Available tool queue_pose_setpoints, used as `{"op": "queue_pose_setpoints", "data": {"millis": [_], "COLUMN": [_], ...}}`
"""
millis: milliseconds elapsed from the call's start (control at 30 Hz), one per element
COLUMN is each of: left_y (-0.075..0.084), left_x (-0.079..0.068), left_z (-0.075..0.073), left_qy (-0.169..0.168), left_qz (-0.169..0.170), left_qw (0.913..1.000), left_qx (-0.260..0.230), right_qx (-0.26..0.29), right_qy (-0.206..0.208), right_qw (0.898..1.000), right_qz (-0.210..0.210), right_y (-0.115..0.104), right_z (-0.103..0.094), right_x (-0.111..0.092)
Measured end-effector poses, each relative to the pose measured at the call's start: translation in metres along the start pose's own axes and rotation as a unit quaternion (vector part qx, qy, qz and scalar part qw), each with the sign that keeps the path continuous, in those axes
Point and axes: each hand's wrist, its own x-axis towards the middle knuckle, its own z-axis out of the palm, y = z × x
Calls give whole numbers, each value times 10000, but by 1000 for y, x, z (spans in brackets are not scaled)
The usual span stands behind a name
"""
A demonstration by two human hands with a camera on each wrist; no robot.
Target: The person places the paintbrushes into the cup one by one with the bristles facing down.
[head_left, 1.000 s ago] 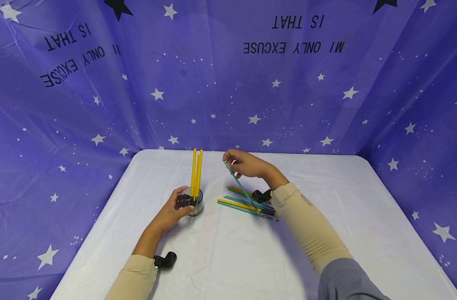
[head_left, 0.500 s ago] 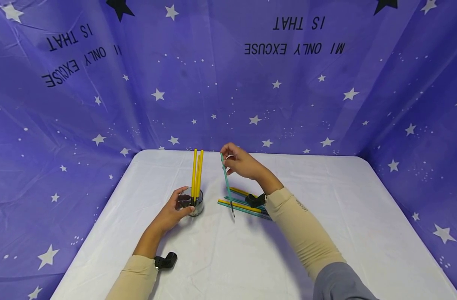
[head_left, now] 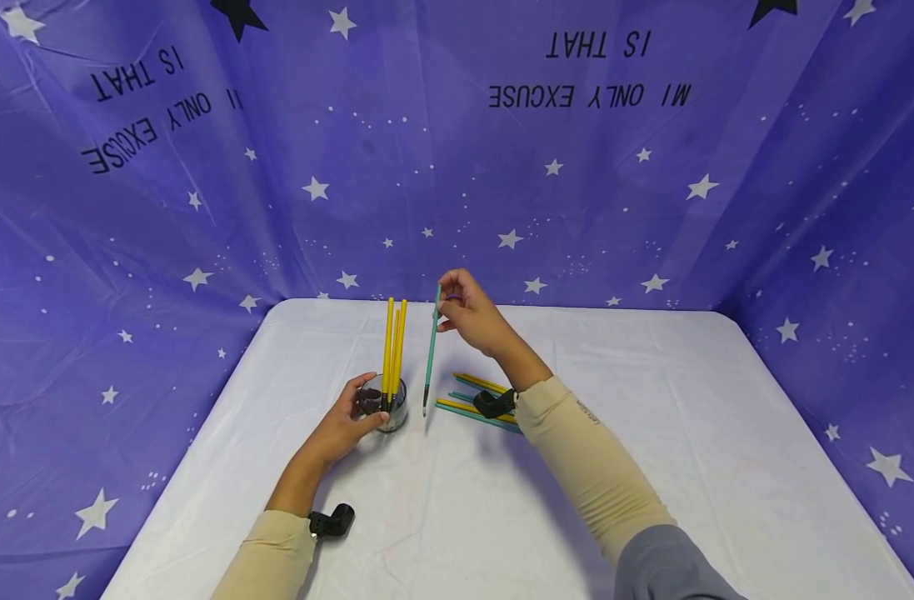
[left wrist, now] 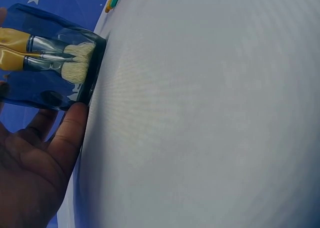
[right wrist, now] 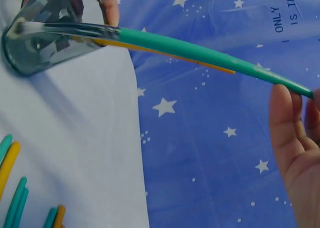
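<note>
My left hand grips a clear glass that stands on the table at centre-left. Several yellow-handled paintbrushes lean inside it, pale bristles down near the base in the left wrist view. Between the thumb and fingers of my right hand is the handle end of a green paintbrush. It hangs nearly upright, bristles down, just right of the glass in the head view. In the right wrist view its bristle end overlaps the glass.
A loose pile of green and yellow paintbrushes lies right of the glass, partly hidden under my right wrist and its black camera. White cloth covers the table. A purple star-printed curtain rises behind and at both sides.
My right hand has risen and moved left, lifting the green paintbrush off the pile and swinging it from slanted to nearly upright beside the glass. My left hand has stayed on the glass.
</note>
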Motion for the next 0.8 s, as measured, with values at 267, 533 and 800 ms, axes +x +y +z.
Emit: {"op": "queue_pose_setpoints", "data": {"millis": [267, 533, 800], "left_y": [-2, -1, 0], "left_x": [1, 1, 0], "left_z": [-1, -2, -1], "left_qy": [6, 14, 17], "left_qz": [-94, -55, 25], "left_qw": [9999, 10000, 9999], "left_qx": [39, 59, -108], "right_qx": [633, 640, -140], "right_qy": [882, 1078, 611], "right_qw": [9940, 9920, 9980], "right_qz": [-136, -177, -55], "right_y": [-7, -4, 8], "right_z": [8, 20, 40], "right_x": [4, 6, -2]}}
